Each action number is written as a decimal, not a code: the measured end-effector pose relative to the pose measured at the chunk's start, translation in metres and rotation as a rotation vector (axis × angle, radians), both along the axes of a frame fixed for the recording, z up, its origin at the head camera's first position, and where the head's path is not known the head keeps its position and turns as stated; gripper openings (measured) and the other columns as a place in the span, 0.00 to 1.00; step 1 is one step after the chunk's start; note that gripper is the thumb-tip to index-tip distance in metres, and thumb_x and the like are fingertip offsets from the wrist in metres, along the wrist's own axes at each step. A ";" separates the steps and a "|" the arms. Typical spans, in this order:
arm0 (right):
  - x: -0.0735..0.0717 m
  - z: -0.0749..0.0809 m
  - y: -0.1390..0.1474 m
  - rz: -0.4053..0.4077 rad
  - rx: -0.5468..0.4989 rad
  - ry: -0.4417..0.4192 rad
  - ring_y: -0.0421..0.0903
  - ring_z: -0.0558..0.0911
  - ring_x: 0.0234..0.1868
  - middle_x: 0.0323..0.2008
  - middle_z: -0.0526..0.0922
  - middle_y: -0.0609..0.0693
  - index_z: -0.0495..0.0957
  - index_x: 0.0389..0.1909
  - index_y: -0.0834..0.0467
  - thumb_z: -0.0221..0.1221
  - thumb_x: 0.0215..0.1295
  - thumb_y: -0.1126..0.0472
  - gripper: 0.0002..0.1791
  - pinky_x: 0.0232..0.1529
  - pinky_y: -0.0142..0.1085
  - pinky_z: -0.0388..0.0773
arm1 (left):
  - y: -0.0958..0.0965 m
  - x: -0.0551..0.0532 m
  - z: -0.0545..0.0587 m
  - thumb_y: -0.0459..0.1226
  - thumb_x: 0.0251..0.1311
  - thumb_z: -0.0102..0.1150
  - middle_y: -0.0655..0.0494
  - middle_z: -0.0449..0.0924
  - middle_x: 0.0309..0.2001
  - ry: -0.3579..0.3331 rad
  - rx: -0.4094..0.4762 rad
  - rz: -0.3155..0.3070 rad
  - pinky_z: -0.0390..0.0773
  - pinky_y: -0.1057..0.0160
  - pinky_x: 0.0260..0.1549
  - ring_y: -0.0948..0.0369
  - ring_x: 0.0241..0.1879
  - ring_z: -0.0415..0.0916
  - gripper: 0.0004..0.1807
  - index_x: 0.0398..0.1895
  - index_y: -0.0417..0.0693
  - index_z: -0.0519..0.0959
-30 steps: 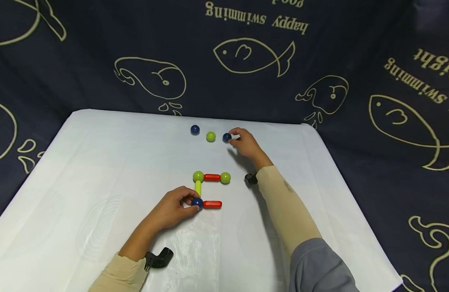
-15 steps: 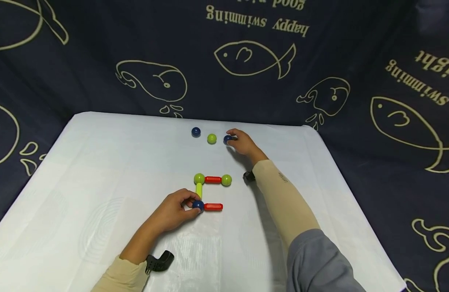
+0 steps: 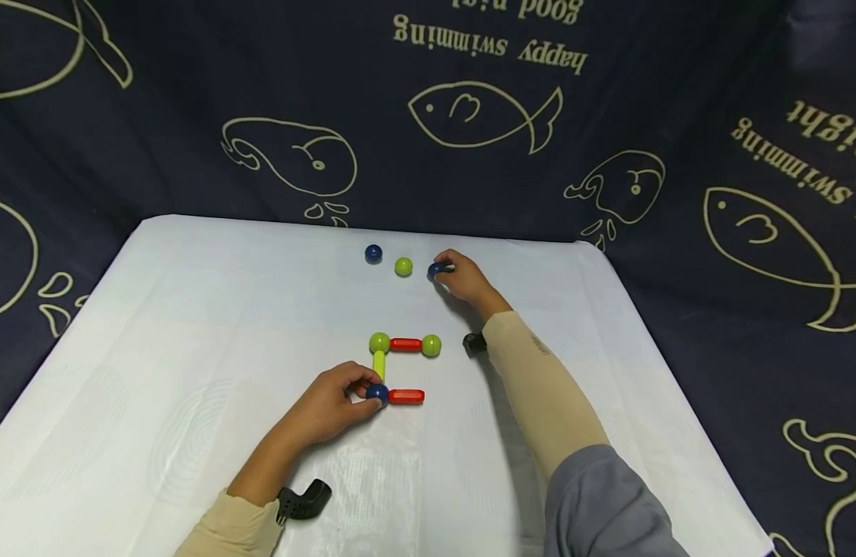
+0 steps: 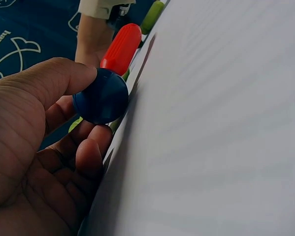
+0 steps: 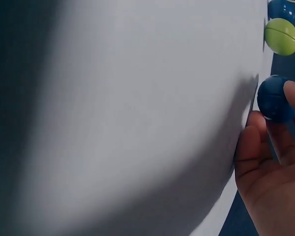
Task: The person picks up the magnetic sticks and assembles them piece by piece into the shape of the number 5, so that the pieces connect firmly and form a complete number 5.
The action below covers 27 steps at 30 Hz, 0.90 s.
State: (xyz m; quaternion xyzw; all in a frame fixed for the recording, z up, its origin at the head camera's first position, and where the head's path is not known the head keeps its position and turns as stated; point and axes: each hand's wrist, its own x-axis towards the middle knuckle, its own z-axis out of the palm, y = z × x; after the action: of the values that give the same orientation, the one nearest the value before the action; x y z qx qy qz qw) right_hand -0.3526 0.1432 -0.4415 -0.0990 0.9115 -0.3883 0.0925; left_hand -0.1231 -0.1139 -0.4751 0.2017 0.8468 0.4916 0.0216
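My left hand (image 3: 330,401) pinches a blue ball (image 3: 377,394) between thumb and fingers. The same ball shows large in the left wrist view, with a red stick (image 4: 121,49) attached to it. From this ball a yellow-green stick (image 3: 379,367) runs to a green ball (image 3: 379,343). A second red stick (image 3: 405,345) joins that one to another green ball (image 3: 431,345). Farther back, my right hand (image 3: 466,280) grips a separate blue ball (image 5: 274,101), its thumb lying over one side in the right wrist view.
Left of my right hand, a loose green ball (image 3: 403,267) and another blue ball (image 3: 374,254) lie near the far edge of the white-covered table (image 3: 261,286). Behind it hangs a dark cloth (image 3: 372,70) printed with fish. Black wrist cameras (image 3: 304,500) sit on both arms.
My right fingers have closed further around the far blue ball, covering more of it. The left hand and the joined balls and sticks hold their place; the head view has shifted slightly.
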 end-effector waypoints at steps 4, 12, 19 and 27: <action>0.007 0.004 0.005 -0.020 -0.026 -0.026 0.50 0.76 0.55 0.61 0.74 0.54 0.72 0.59 0.55 0.58 0.71 0.60 0.17 0.50 0.45 0.75 | 0.001 0.000 0.001 0.34 0.56 0.71 0.60 0.77 0.36 0.005 -0.004 -0.001 0.75 0.65 0.37 0.61 0.37 0.75 0.12 0.43 0.47 0.83; 0.027 0.005 0.012 -0.013 -0.087 -0.016 0.49 0.79 0.50 0.58 0.75 0.53 0.72 0.60 0.54 0.59 0.71 0.57 0.19 0.40 0.41 0.78 | 0.001 0.001 0.001 0.34 0.56 0.71 0.60 0.77 0.36 0.012 -0.011 0.003 0.75 0.65 0.36 0.62 0.36 0.75 0.12 0.43 0.47 0.83; 0.049 0.003 0.014 -0.034 -0.086 0.001 0.47 0.78 0.51 0.58 0.76 0.50 0.72 0.64 0.52 0.60 0.71 0.55 0.22 0.41 0.42 0.77 | 0.001 0.001 0.001 0.34 0.56 0.71 0.60 0.77 0.35 0.014 -0.018 0.002 0.75 0.65 0.36 0.61 0.36 0.75 0.12 0.43 0.48 0.83; 0.077 0.008 0.022 -0.043 -0.145 0.020 0.47 0.79 0.52 0.61 0.75 0.51 0.72 0.67 0.53 0.59 0.72 0.55 0.24 0.51 0.45 0.74 | 0.001 0.001 0.001 0.35 0.56 0.71 0.60 0.77 0.35 0.009 -0.014 -0.001 0.74 0.65 0.36 0.62 0.36 0.75 0.12 0.43 0.48 0.83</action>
State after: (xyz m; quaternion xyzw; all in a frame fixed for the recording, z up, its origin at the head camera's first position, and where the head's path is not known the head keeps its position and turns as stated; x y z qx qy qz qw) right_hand -0.2756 0.1652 -0.4333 -0.0896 0.8838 -0.4542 0.0676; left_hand -0.1225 -0.1131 -0.4739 0.2045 0.8501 0.4849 0.0194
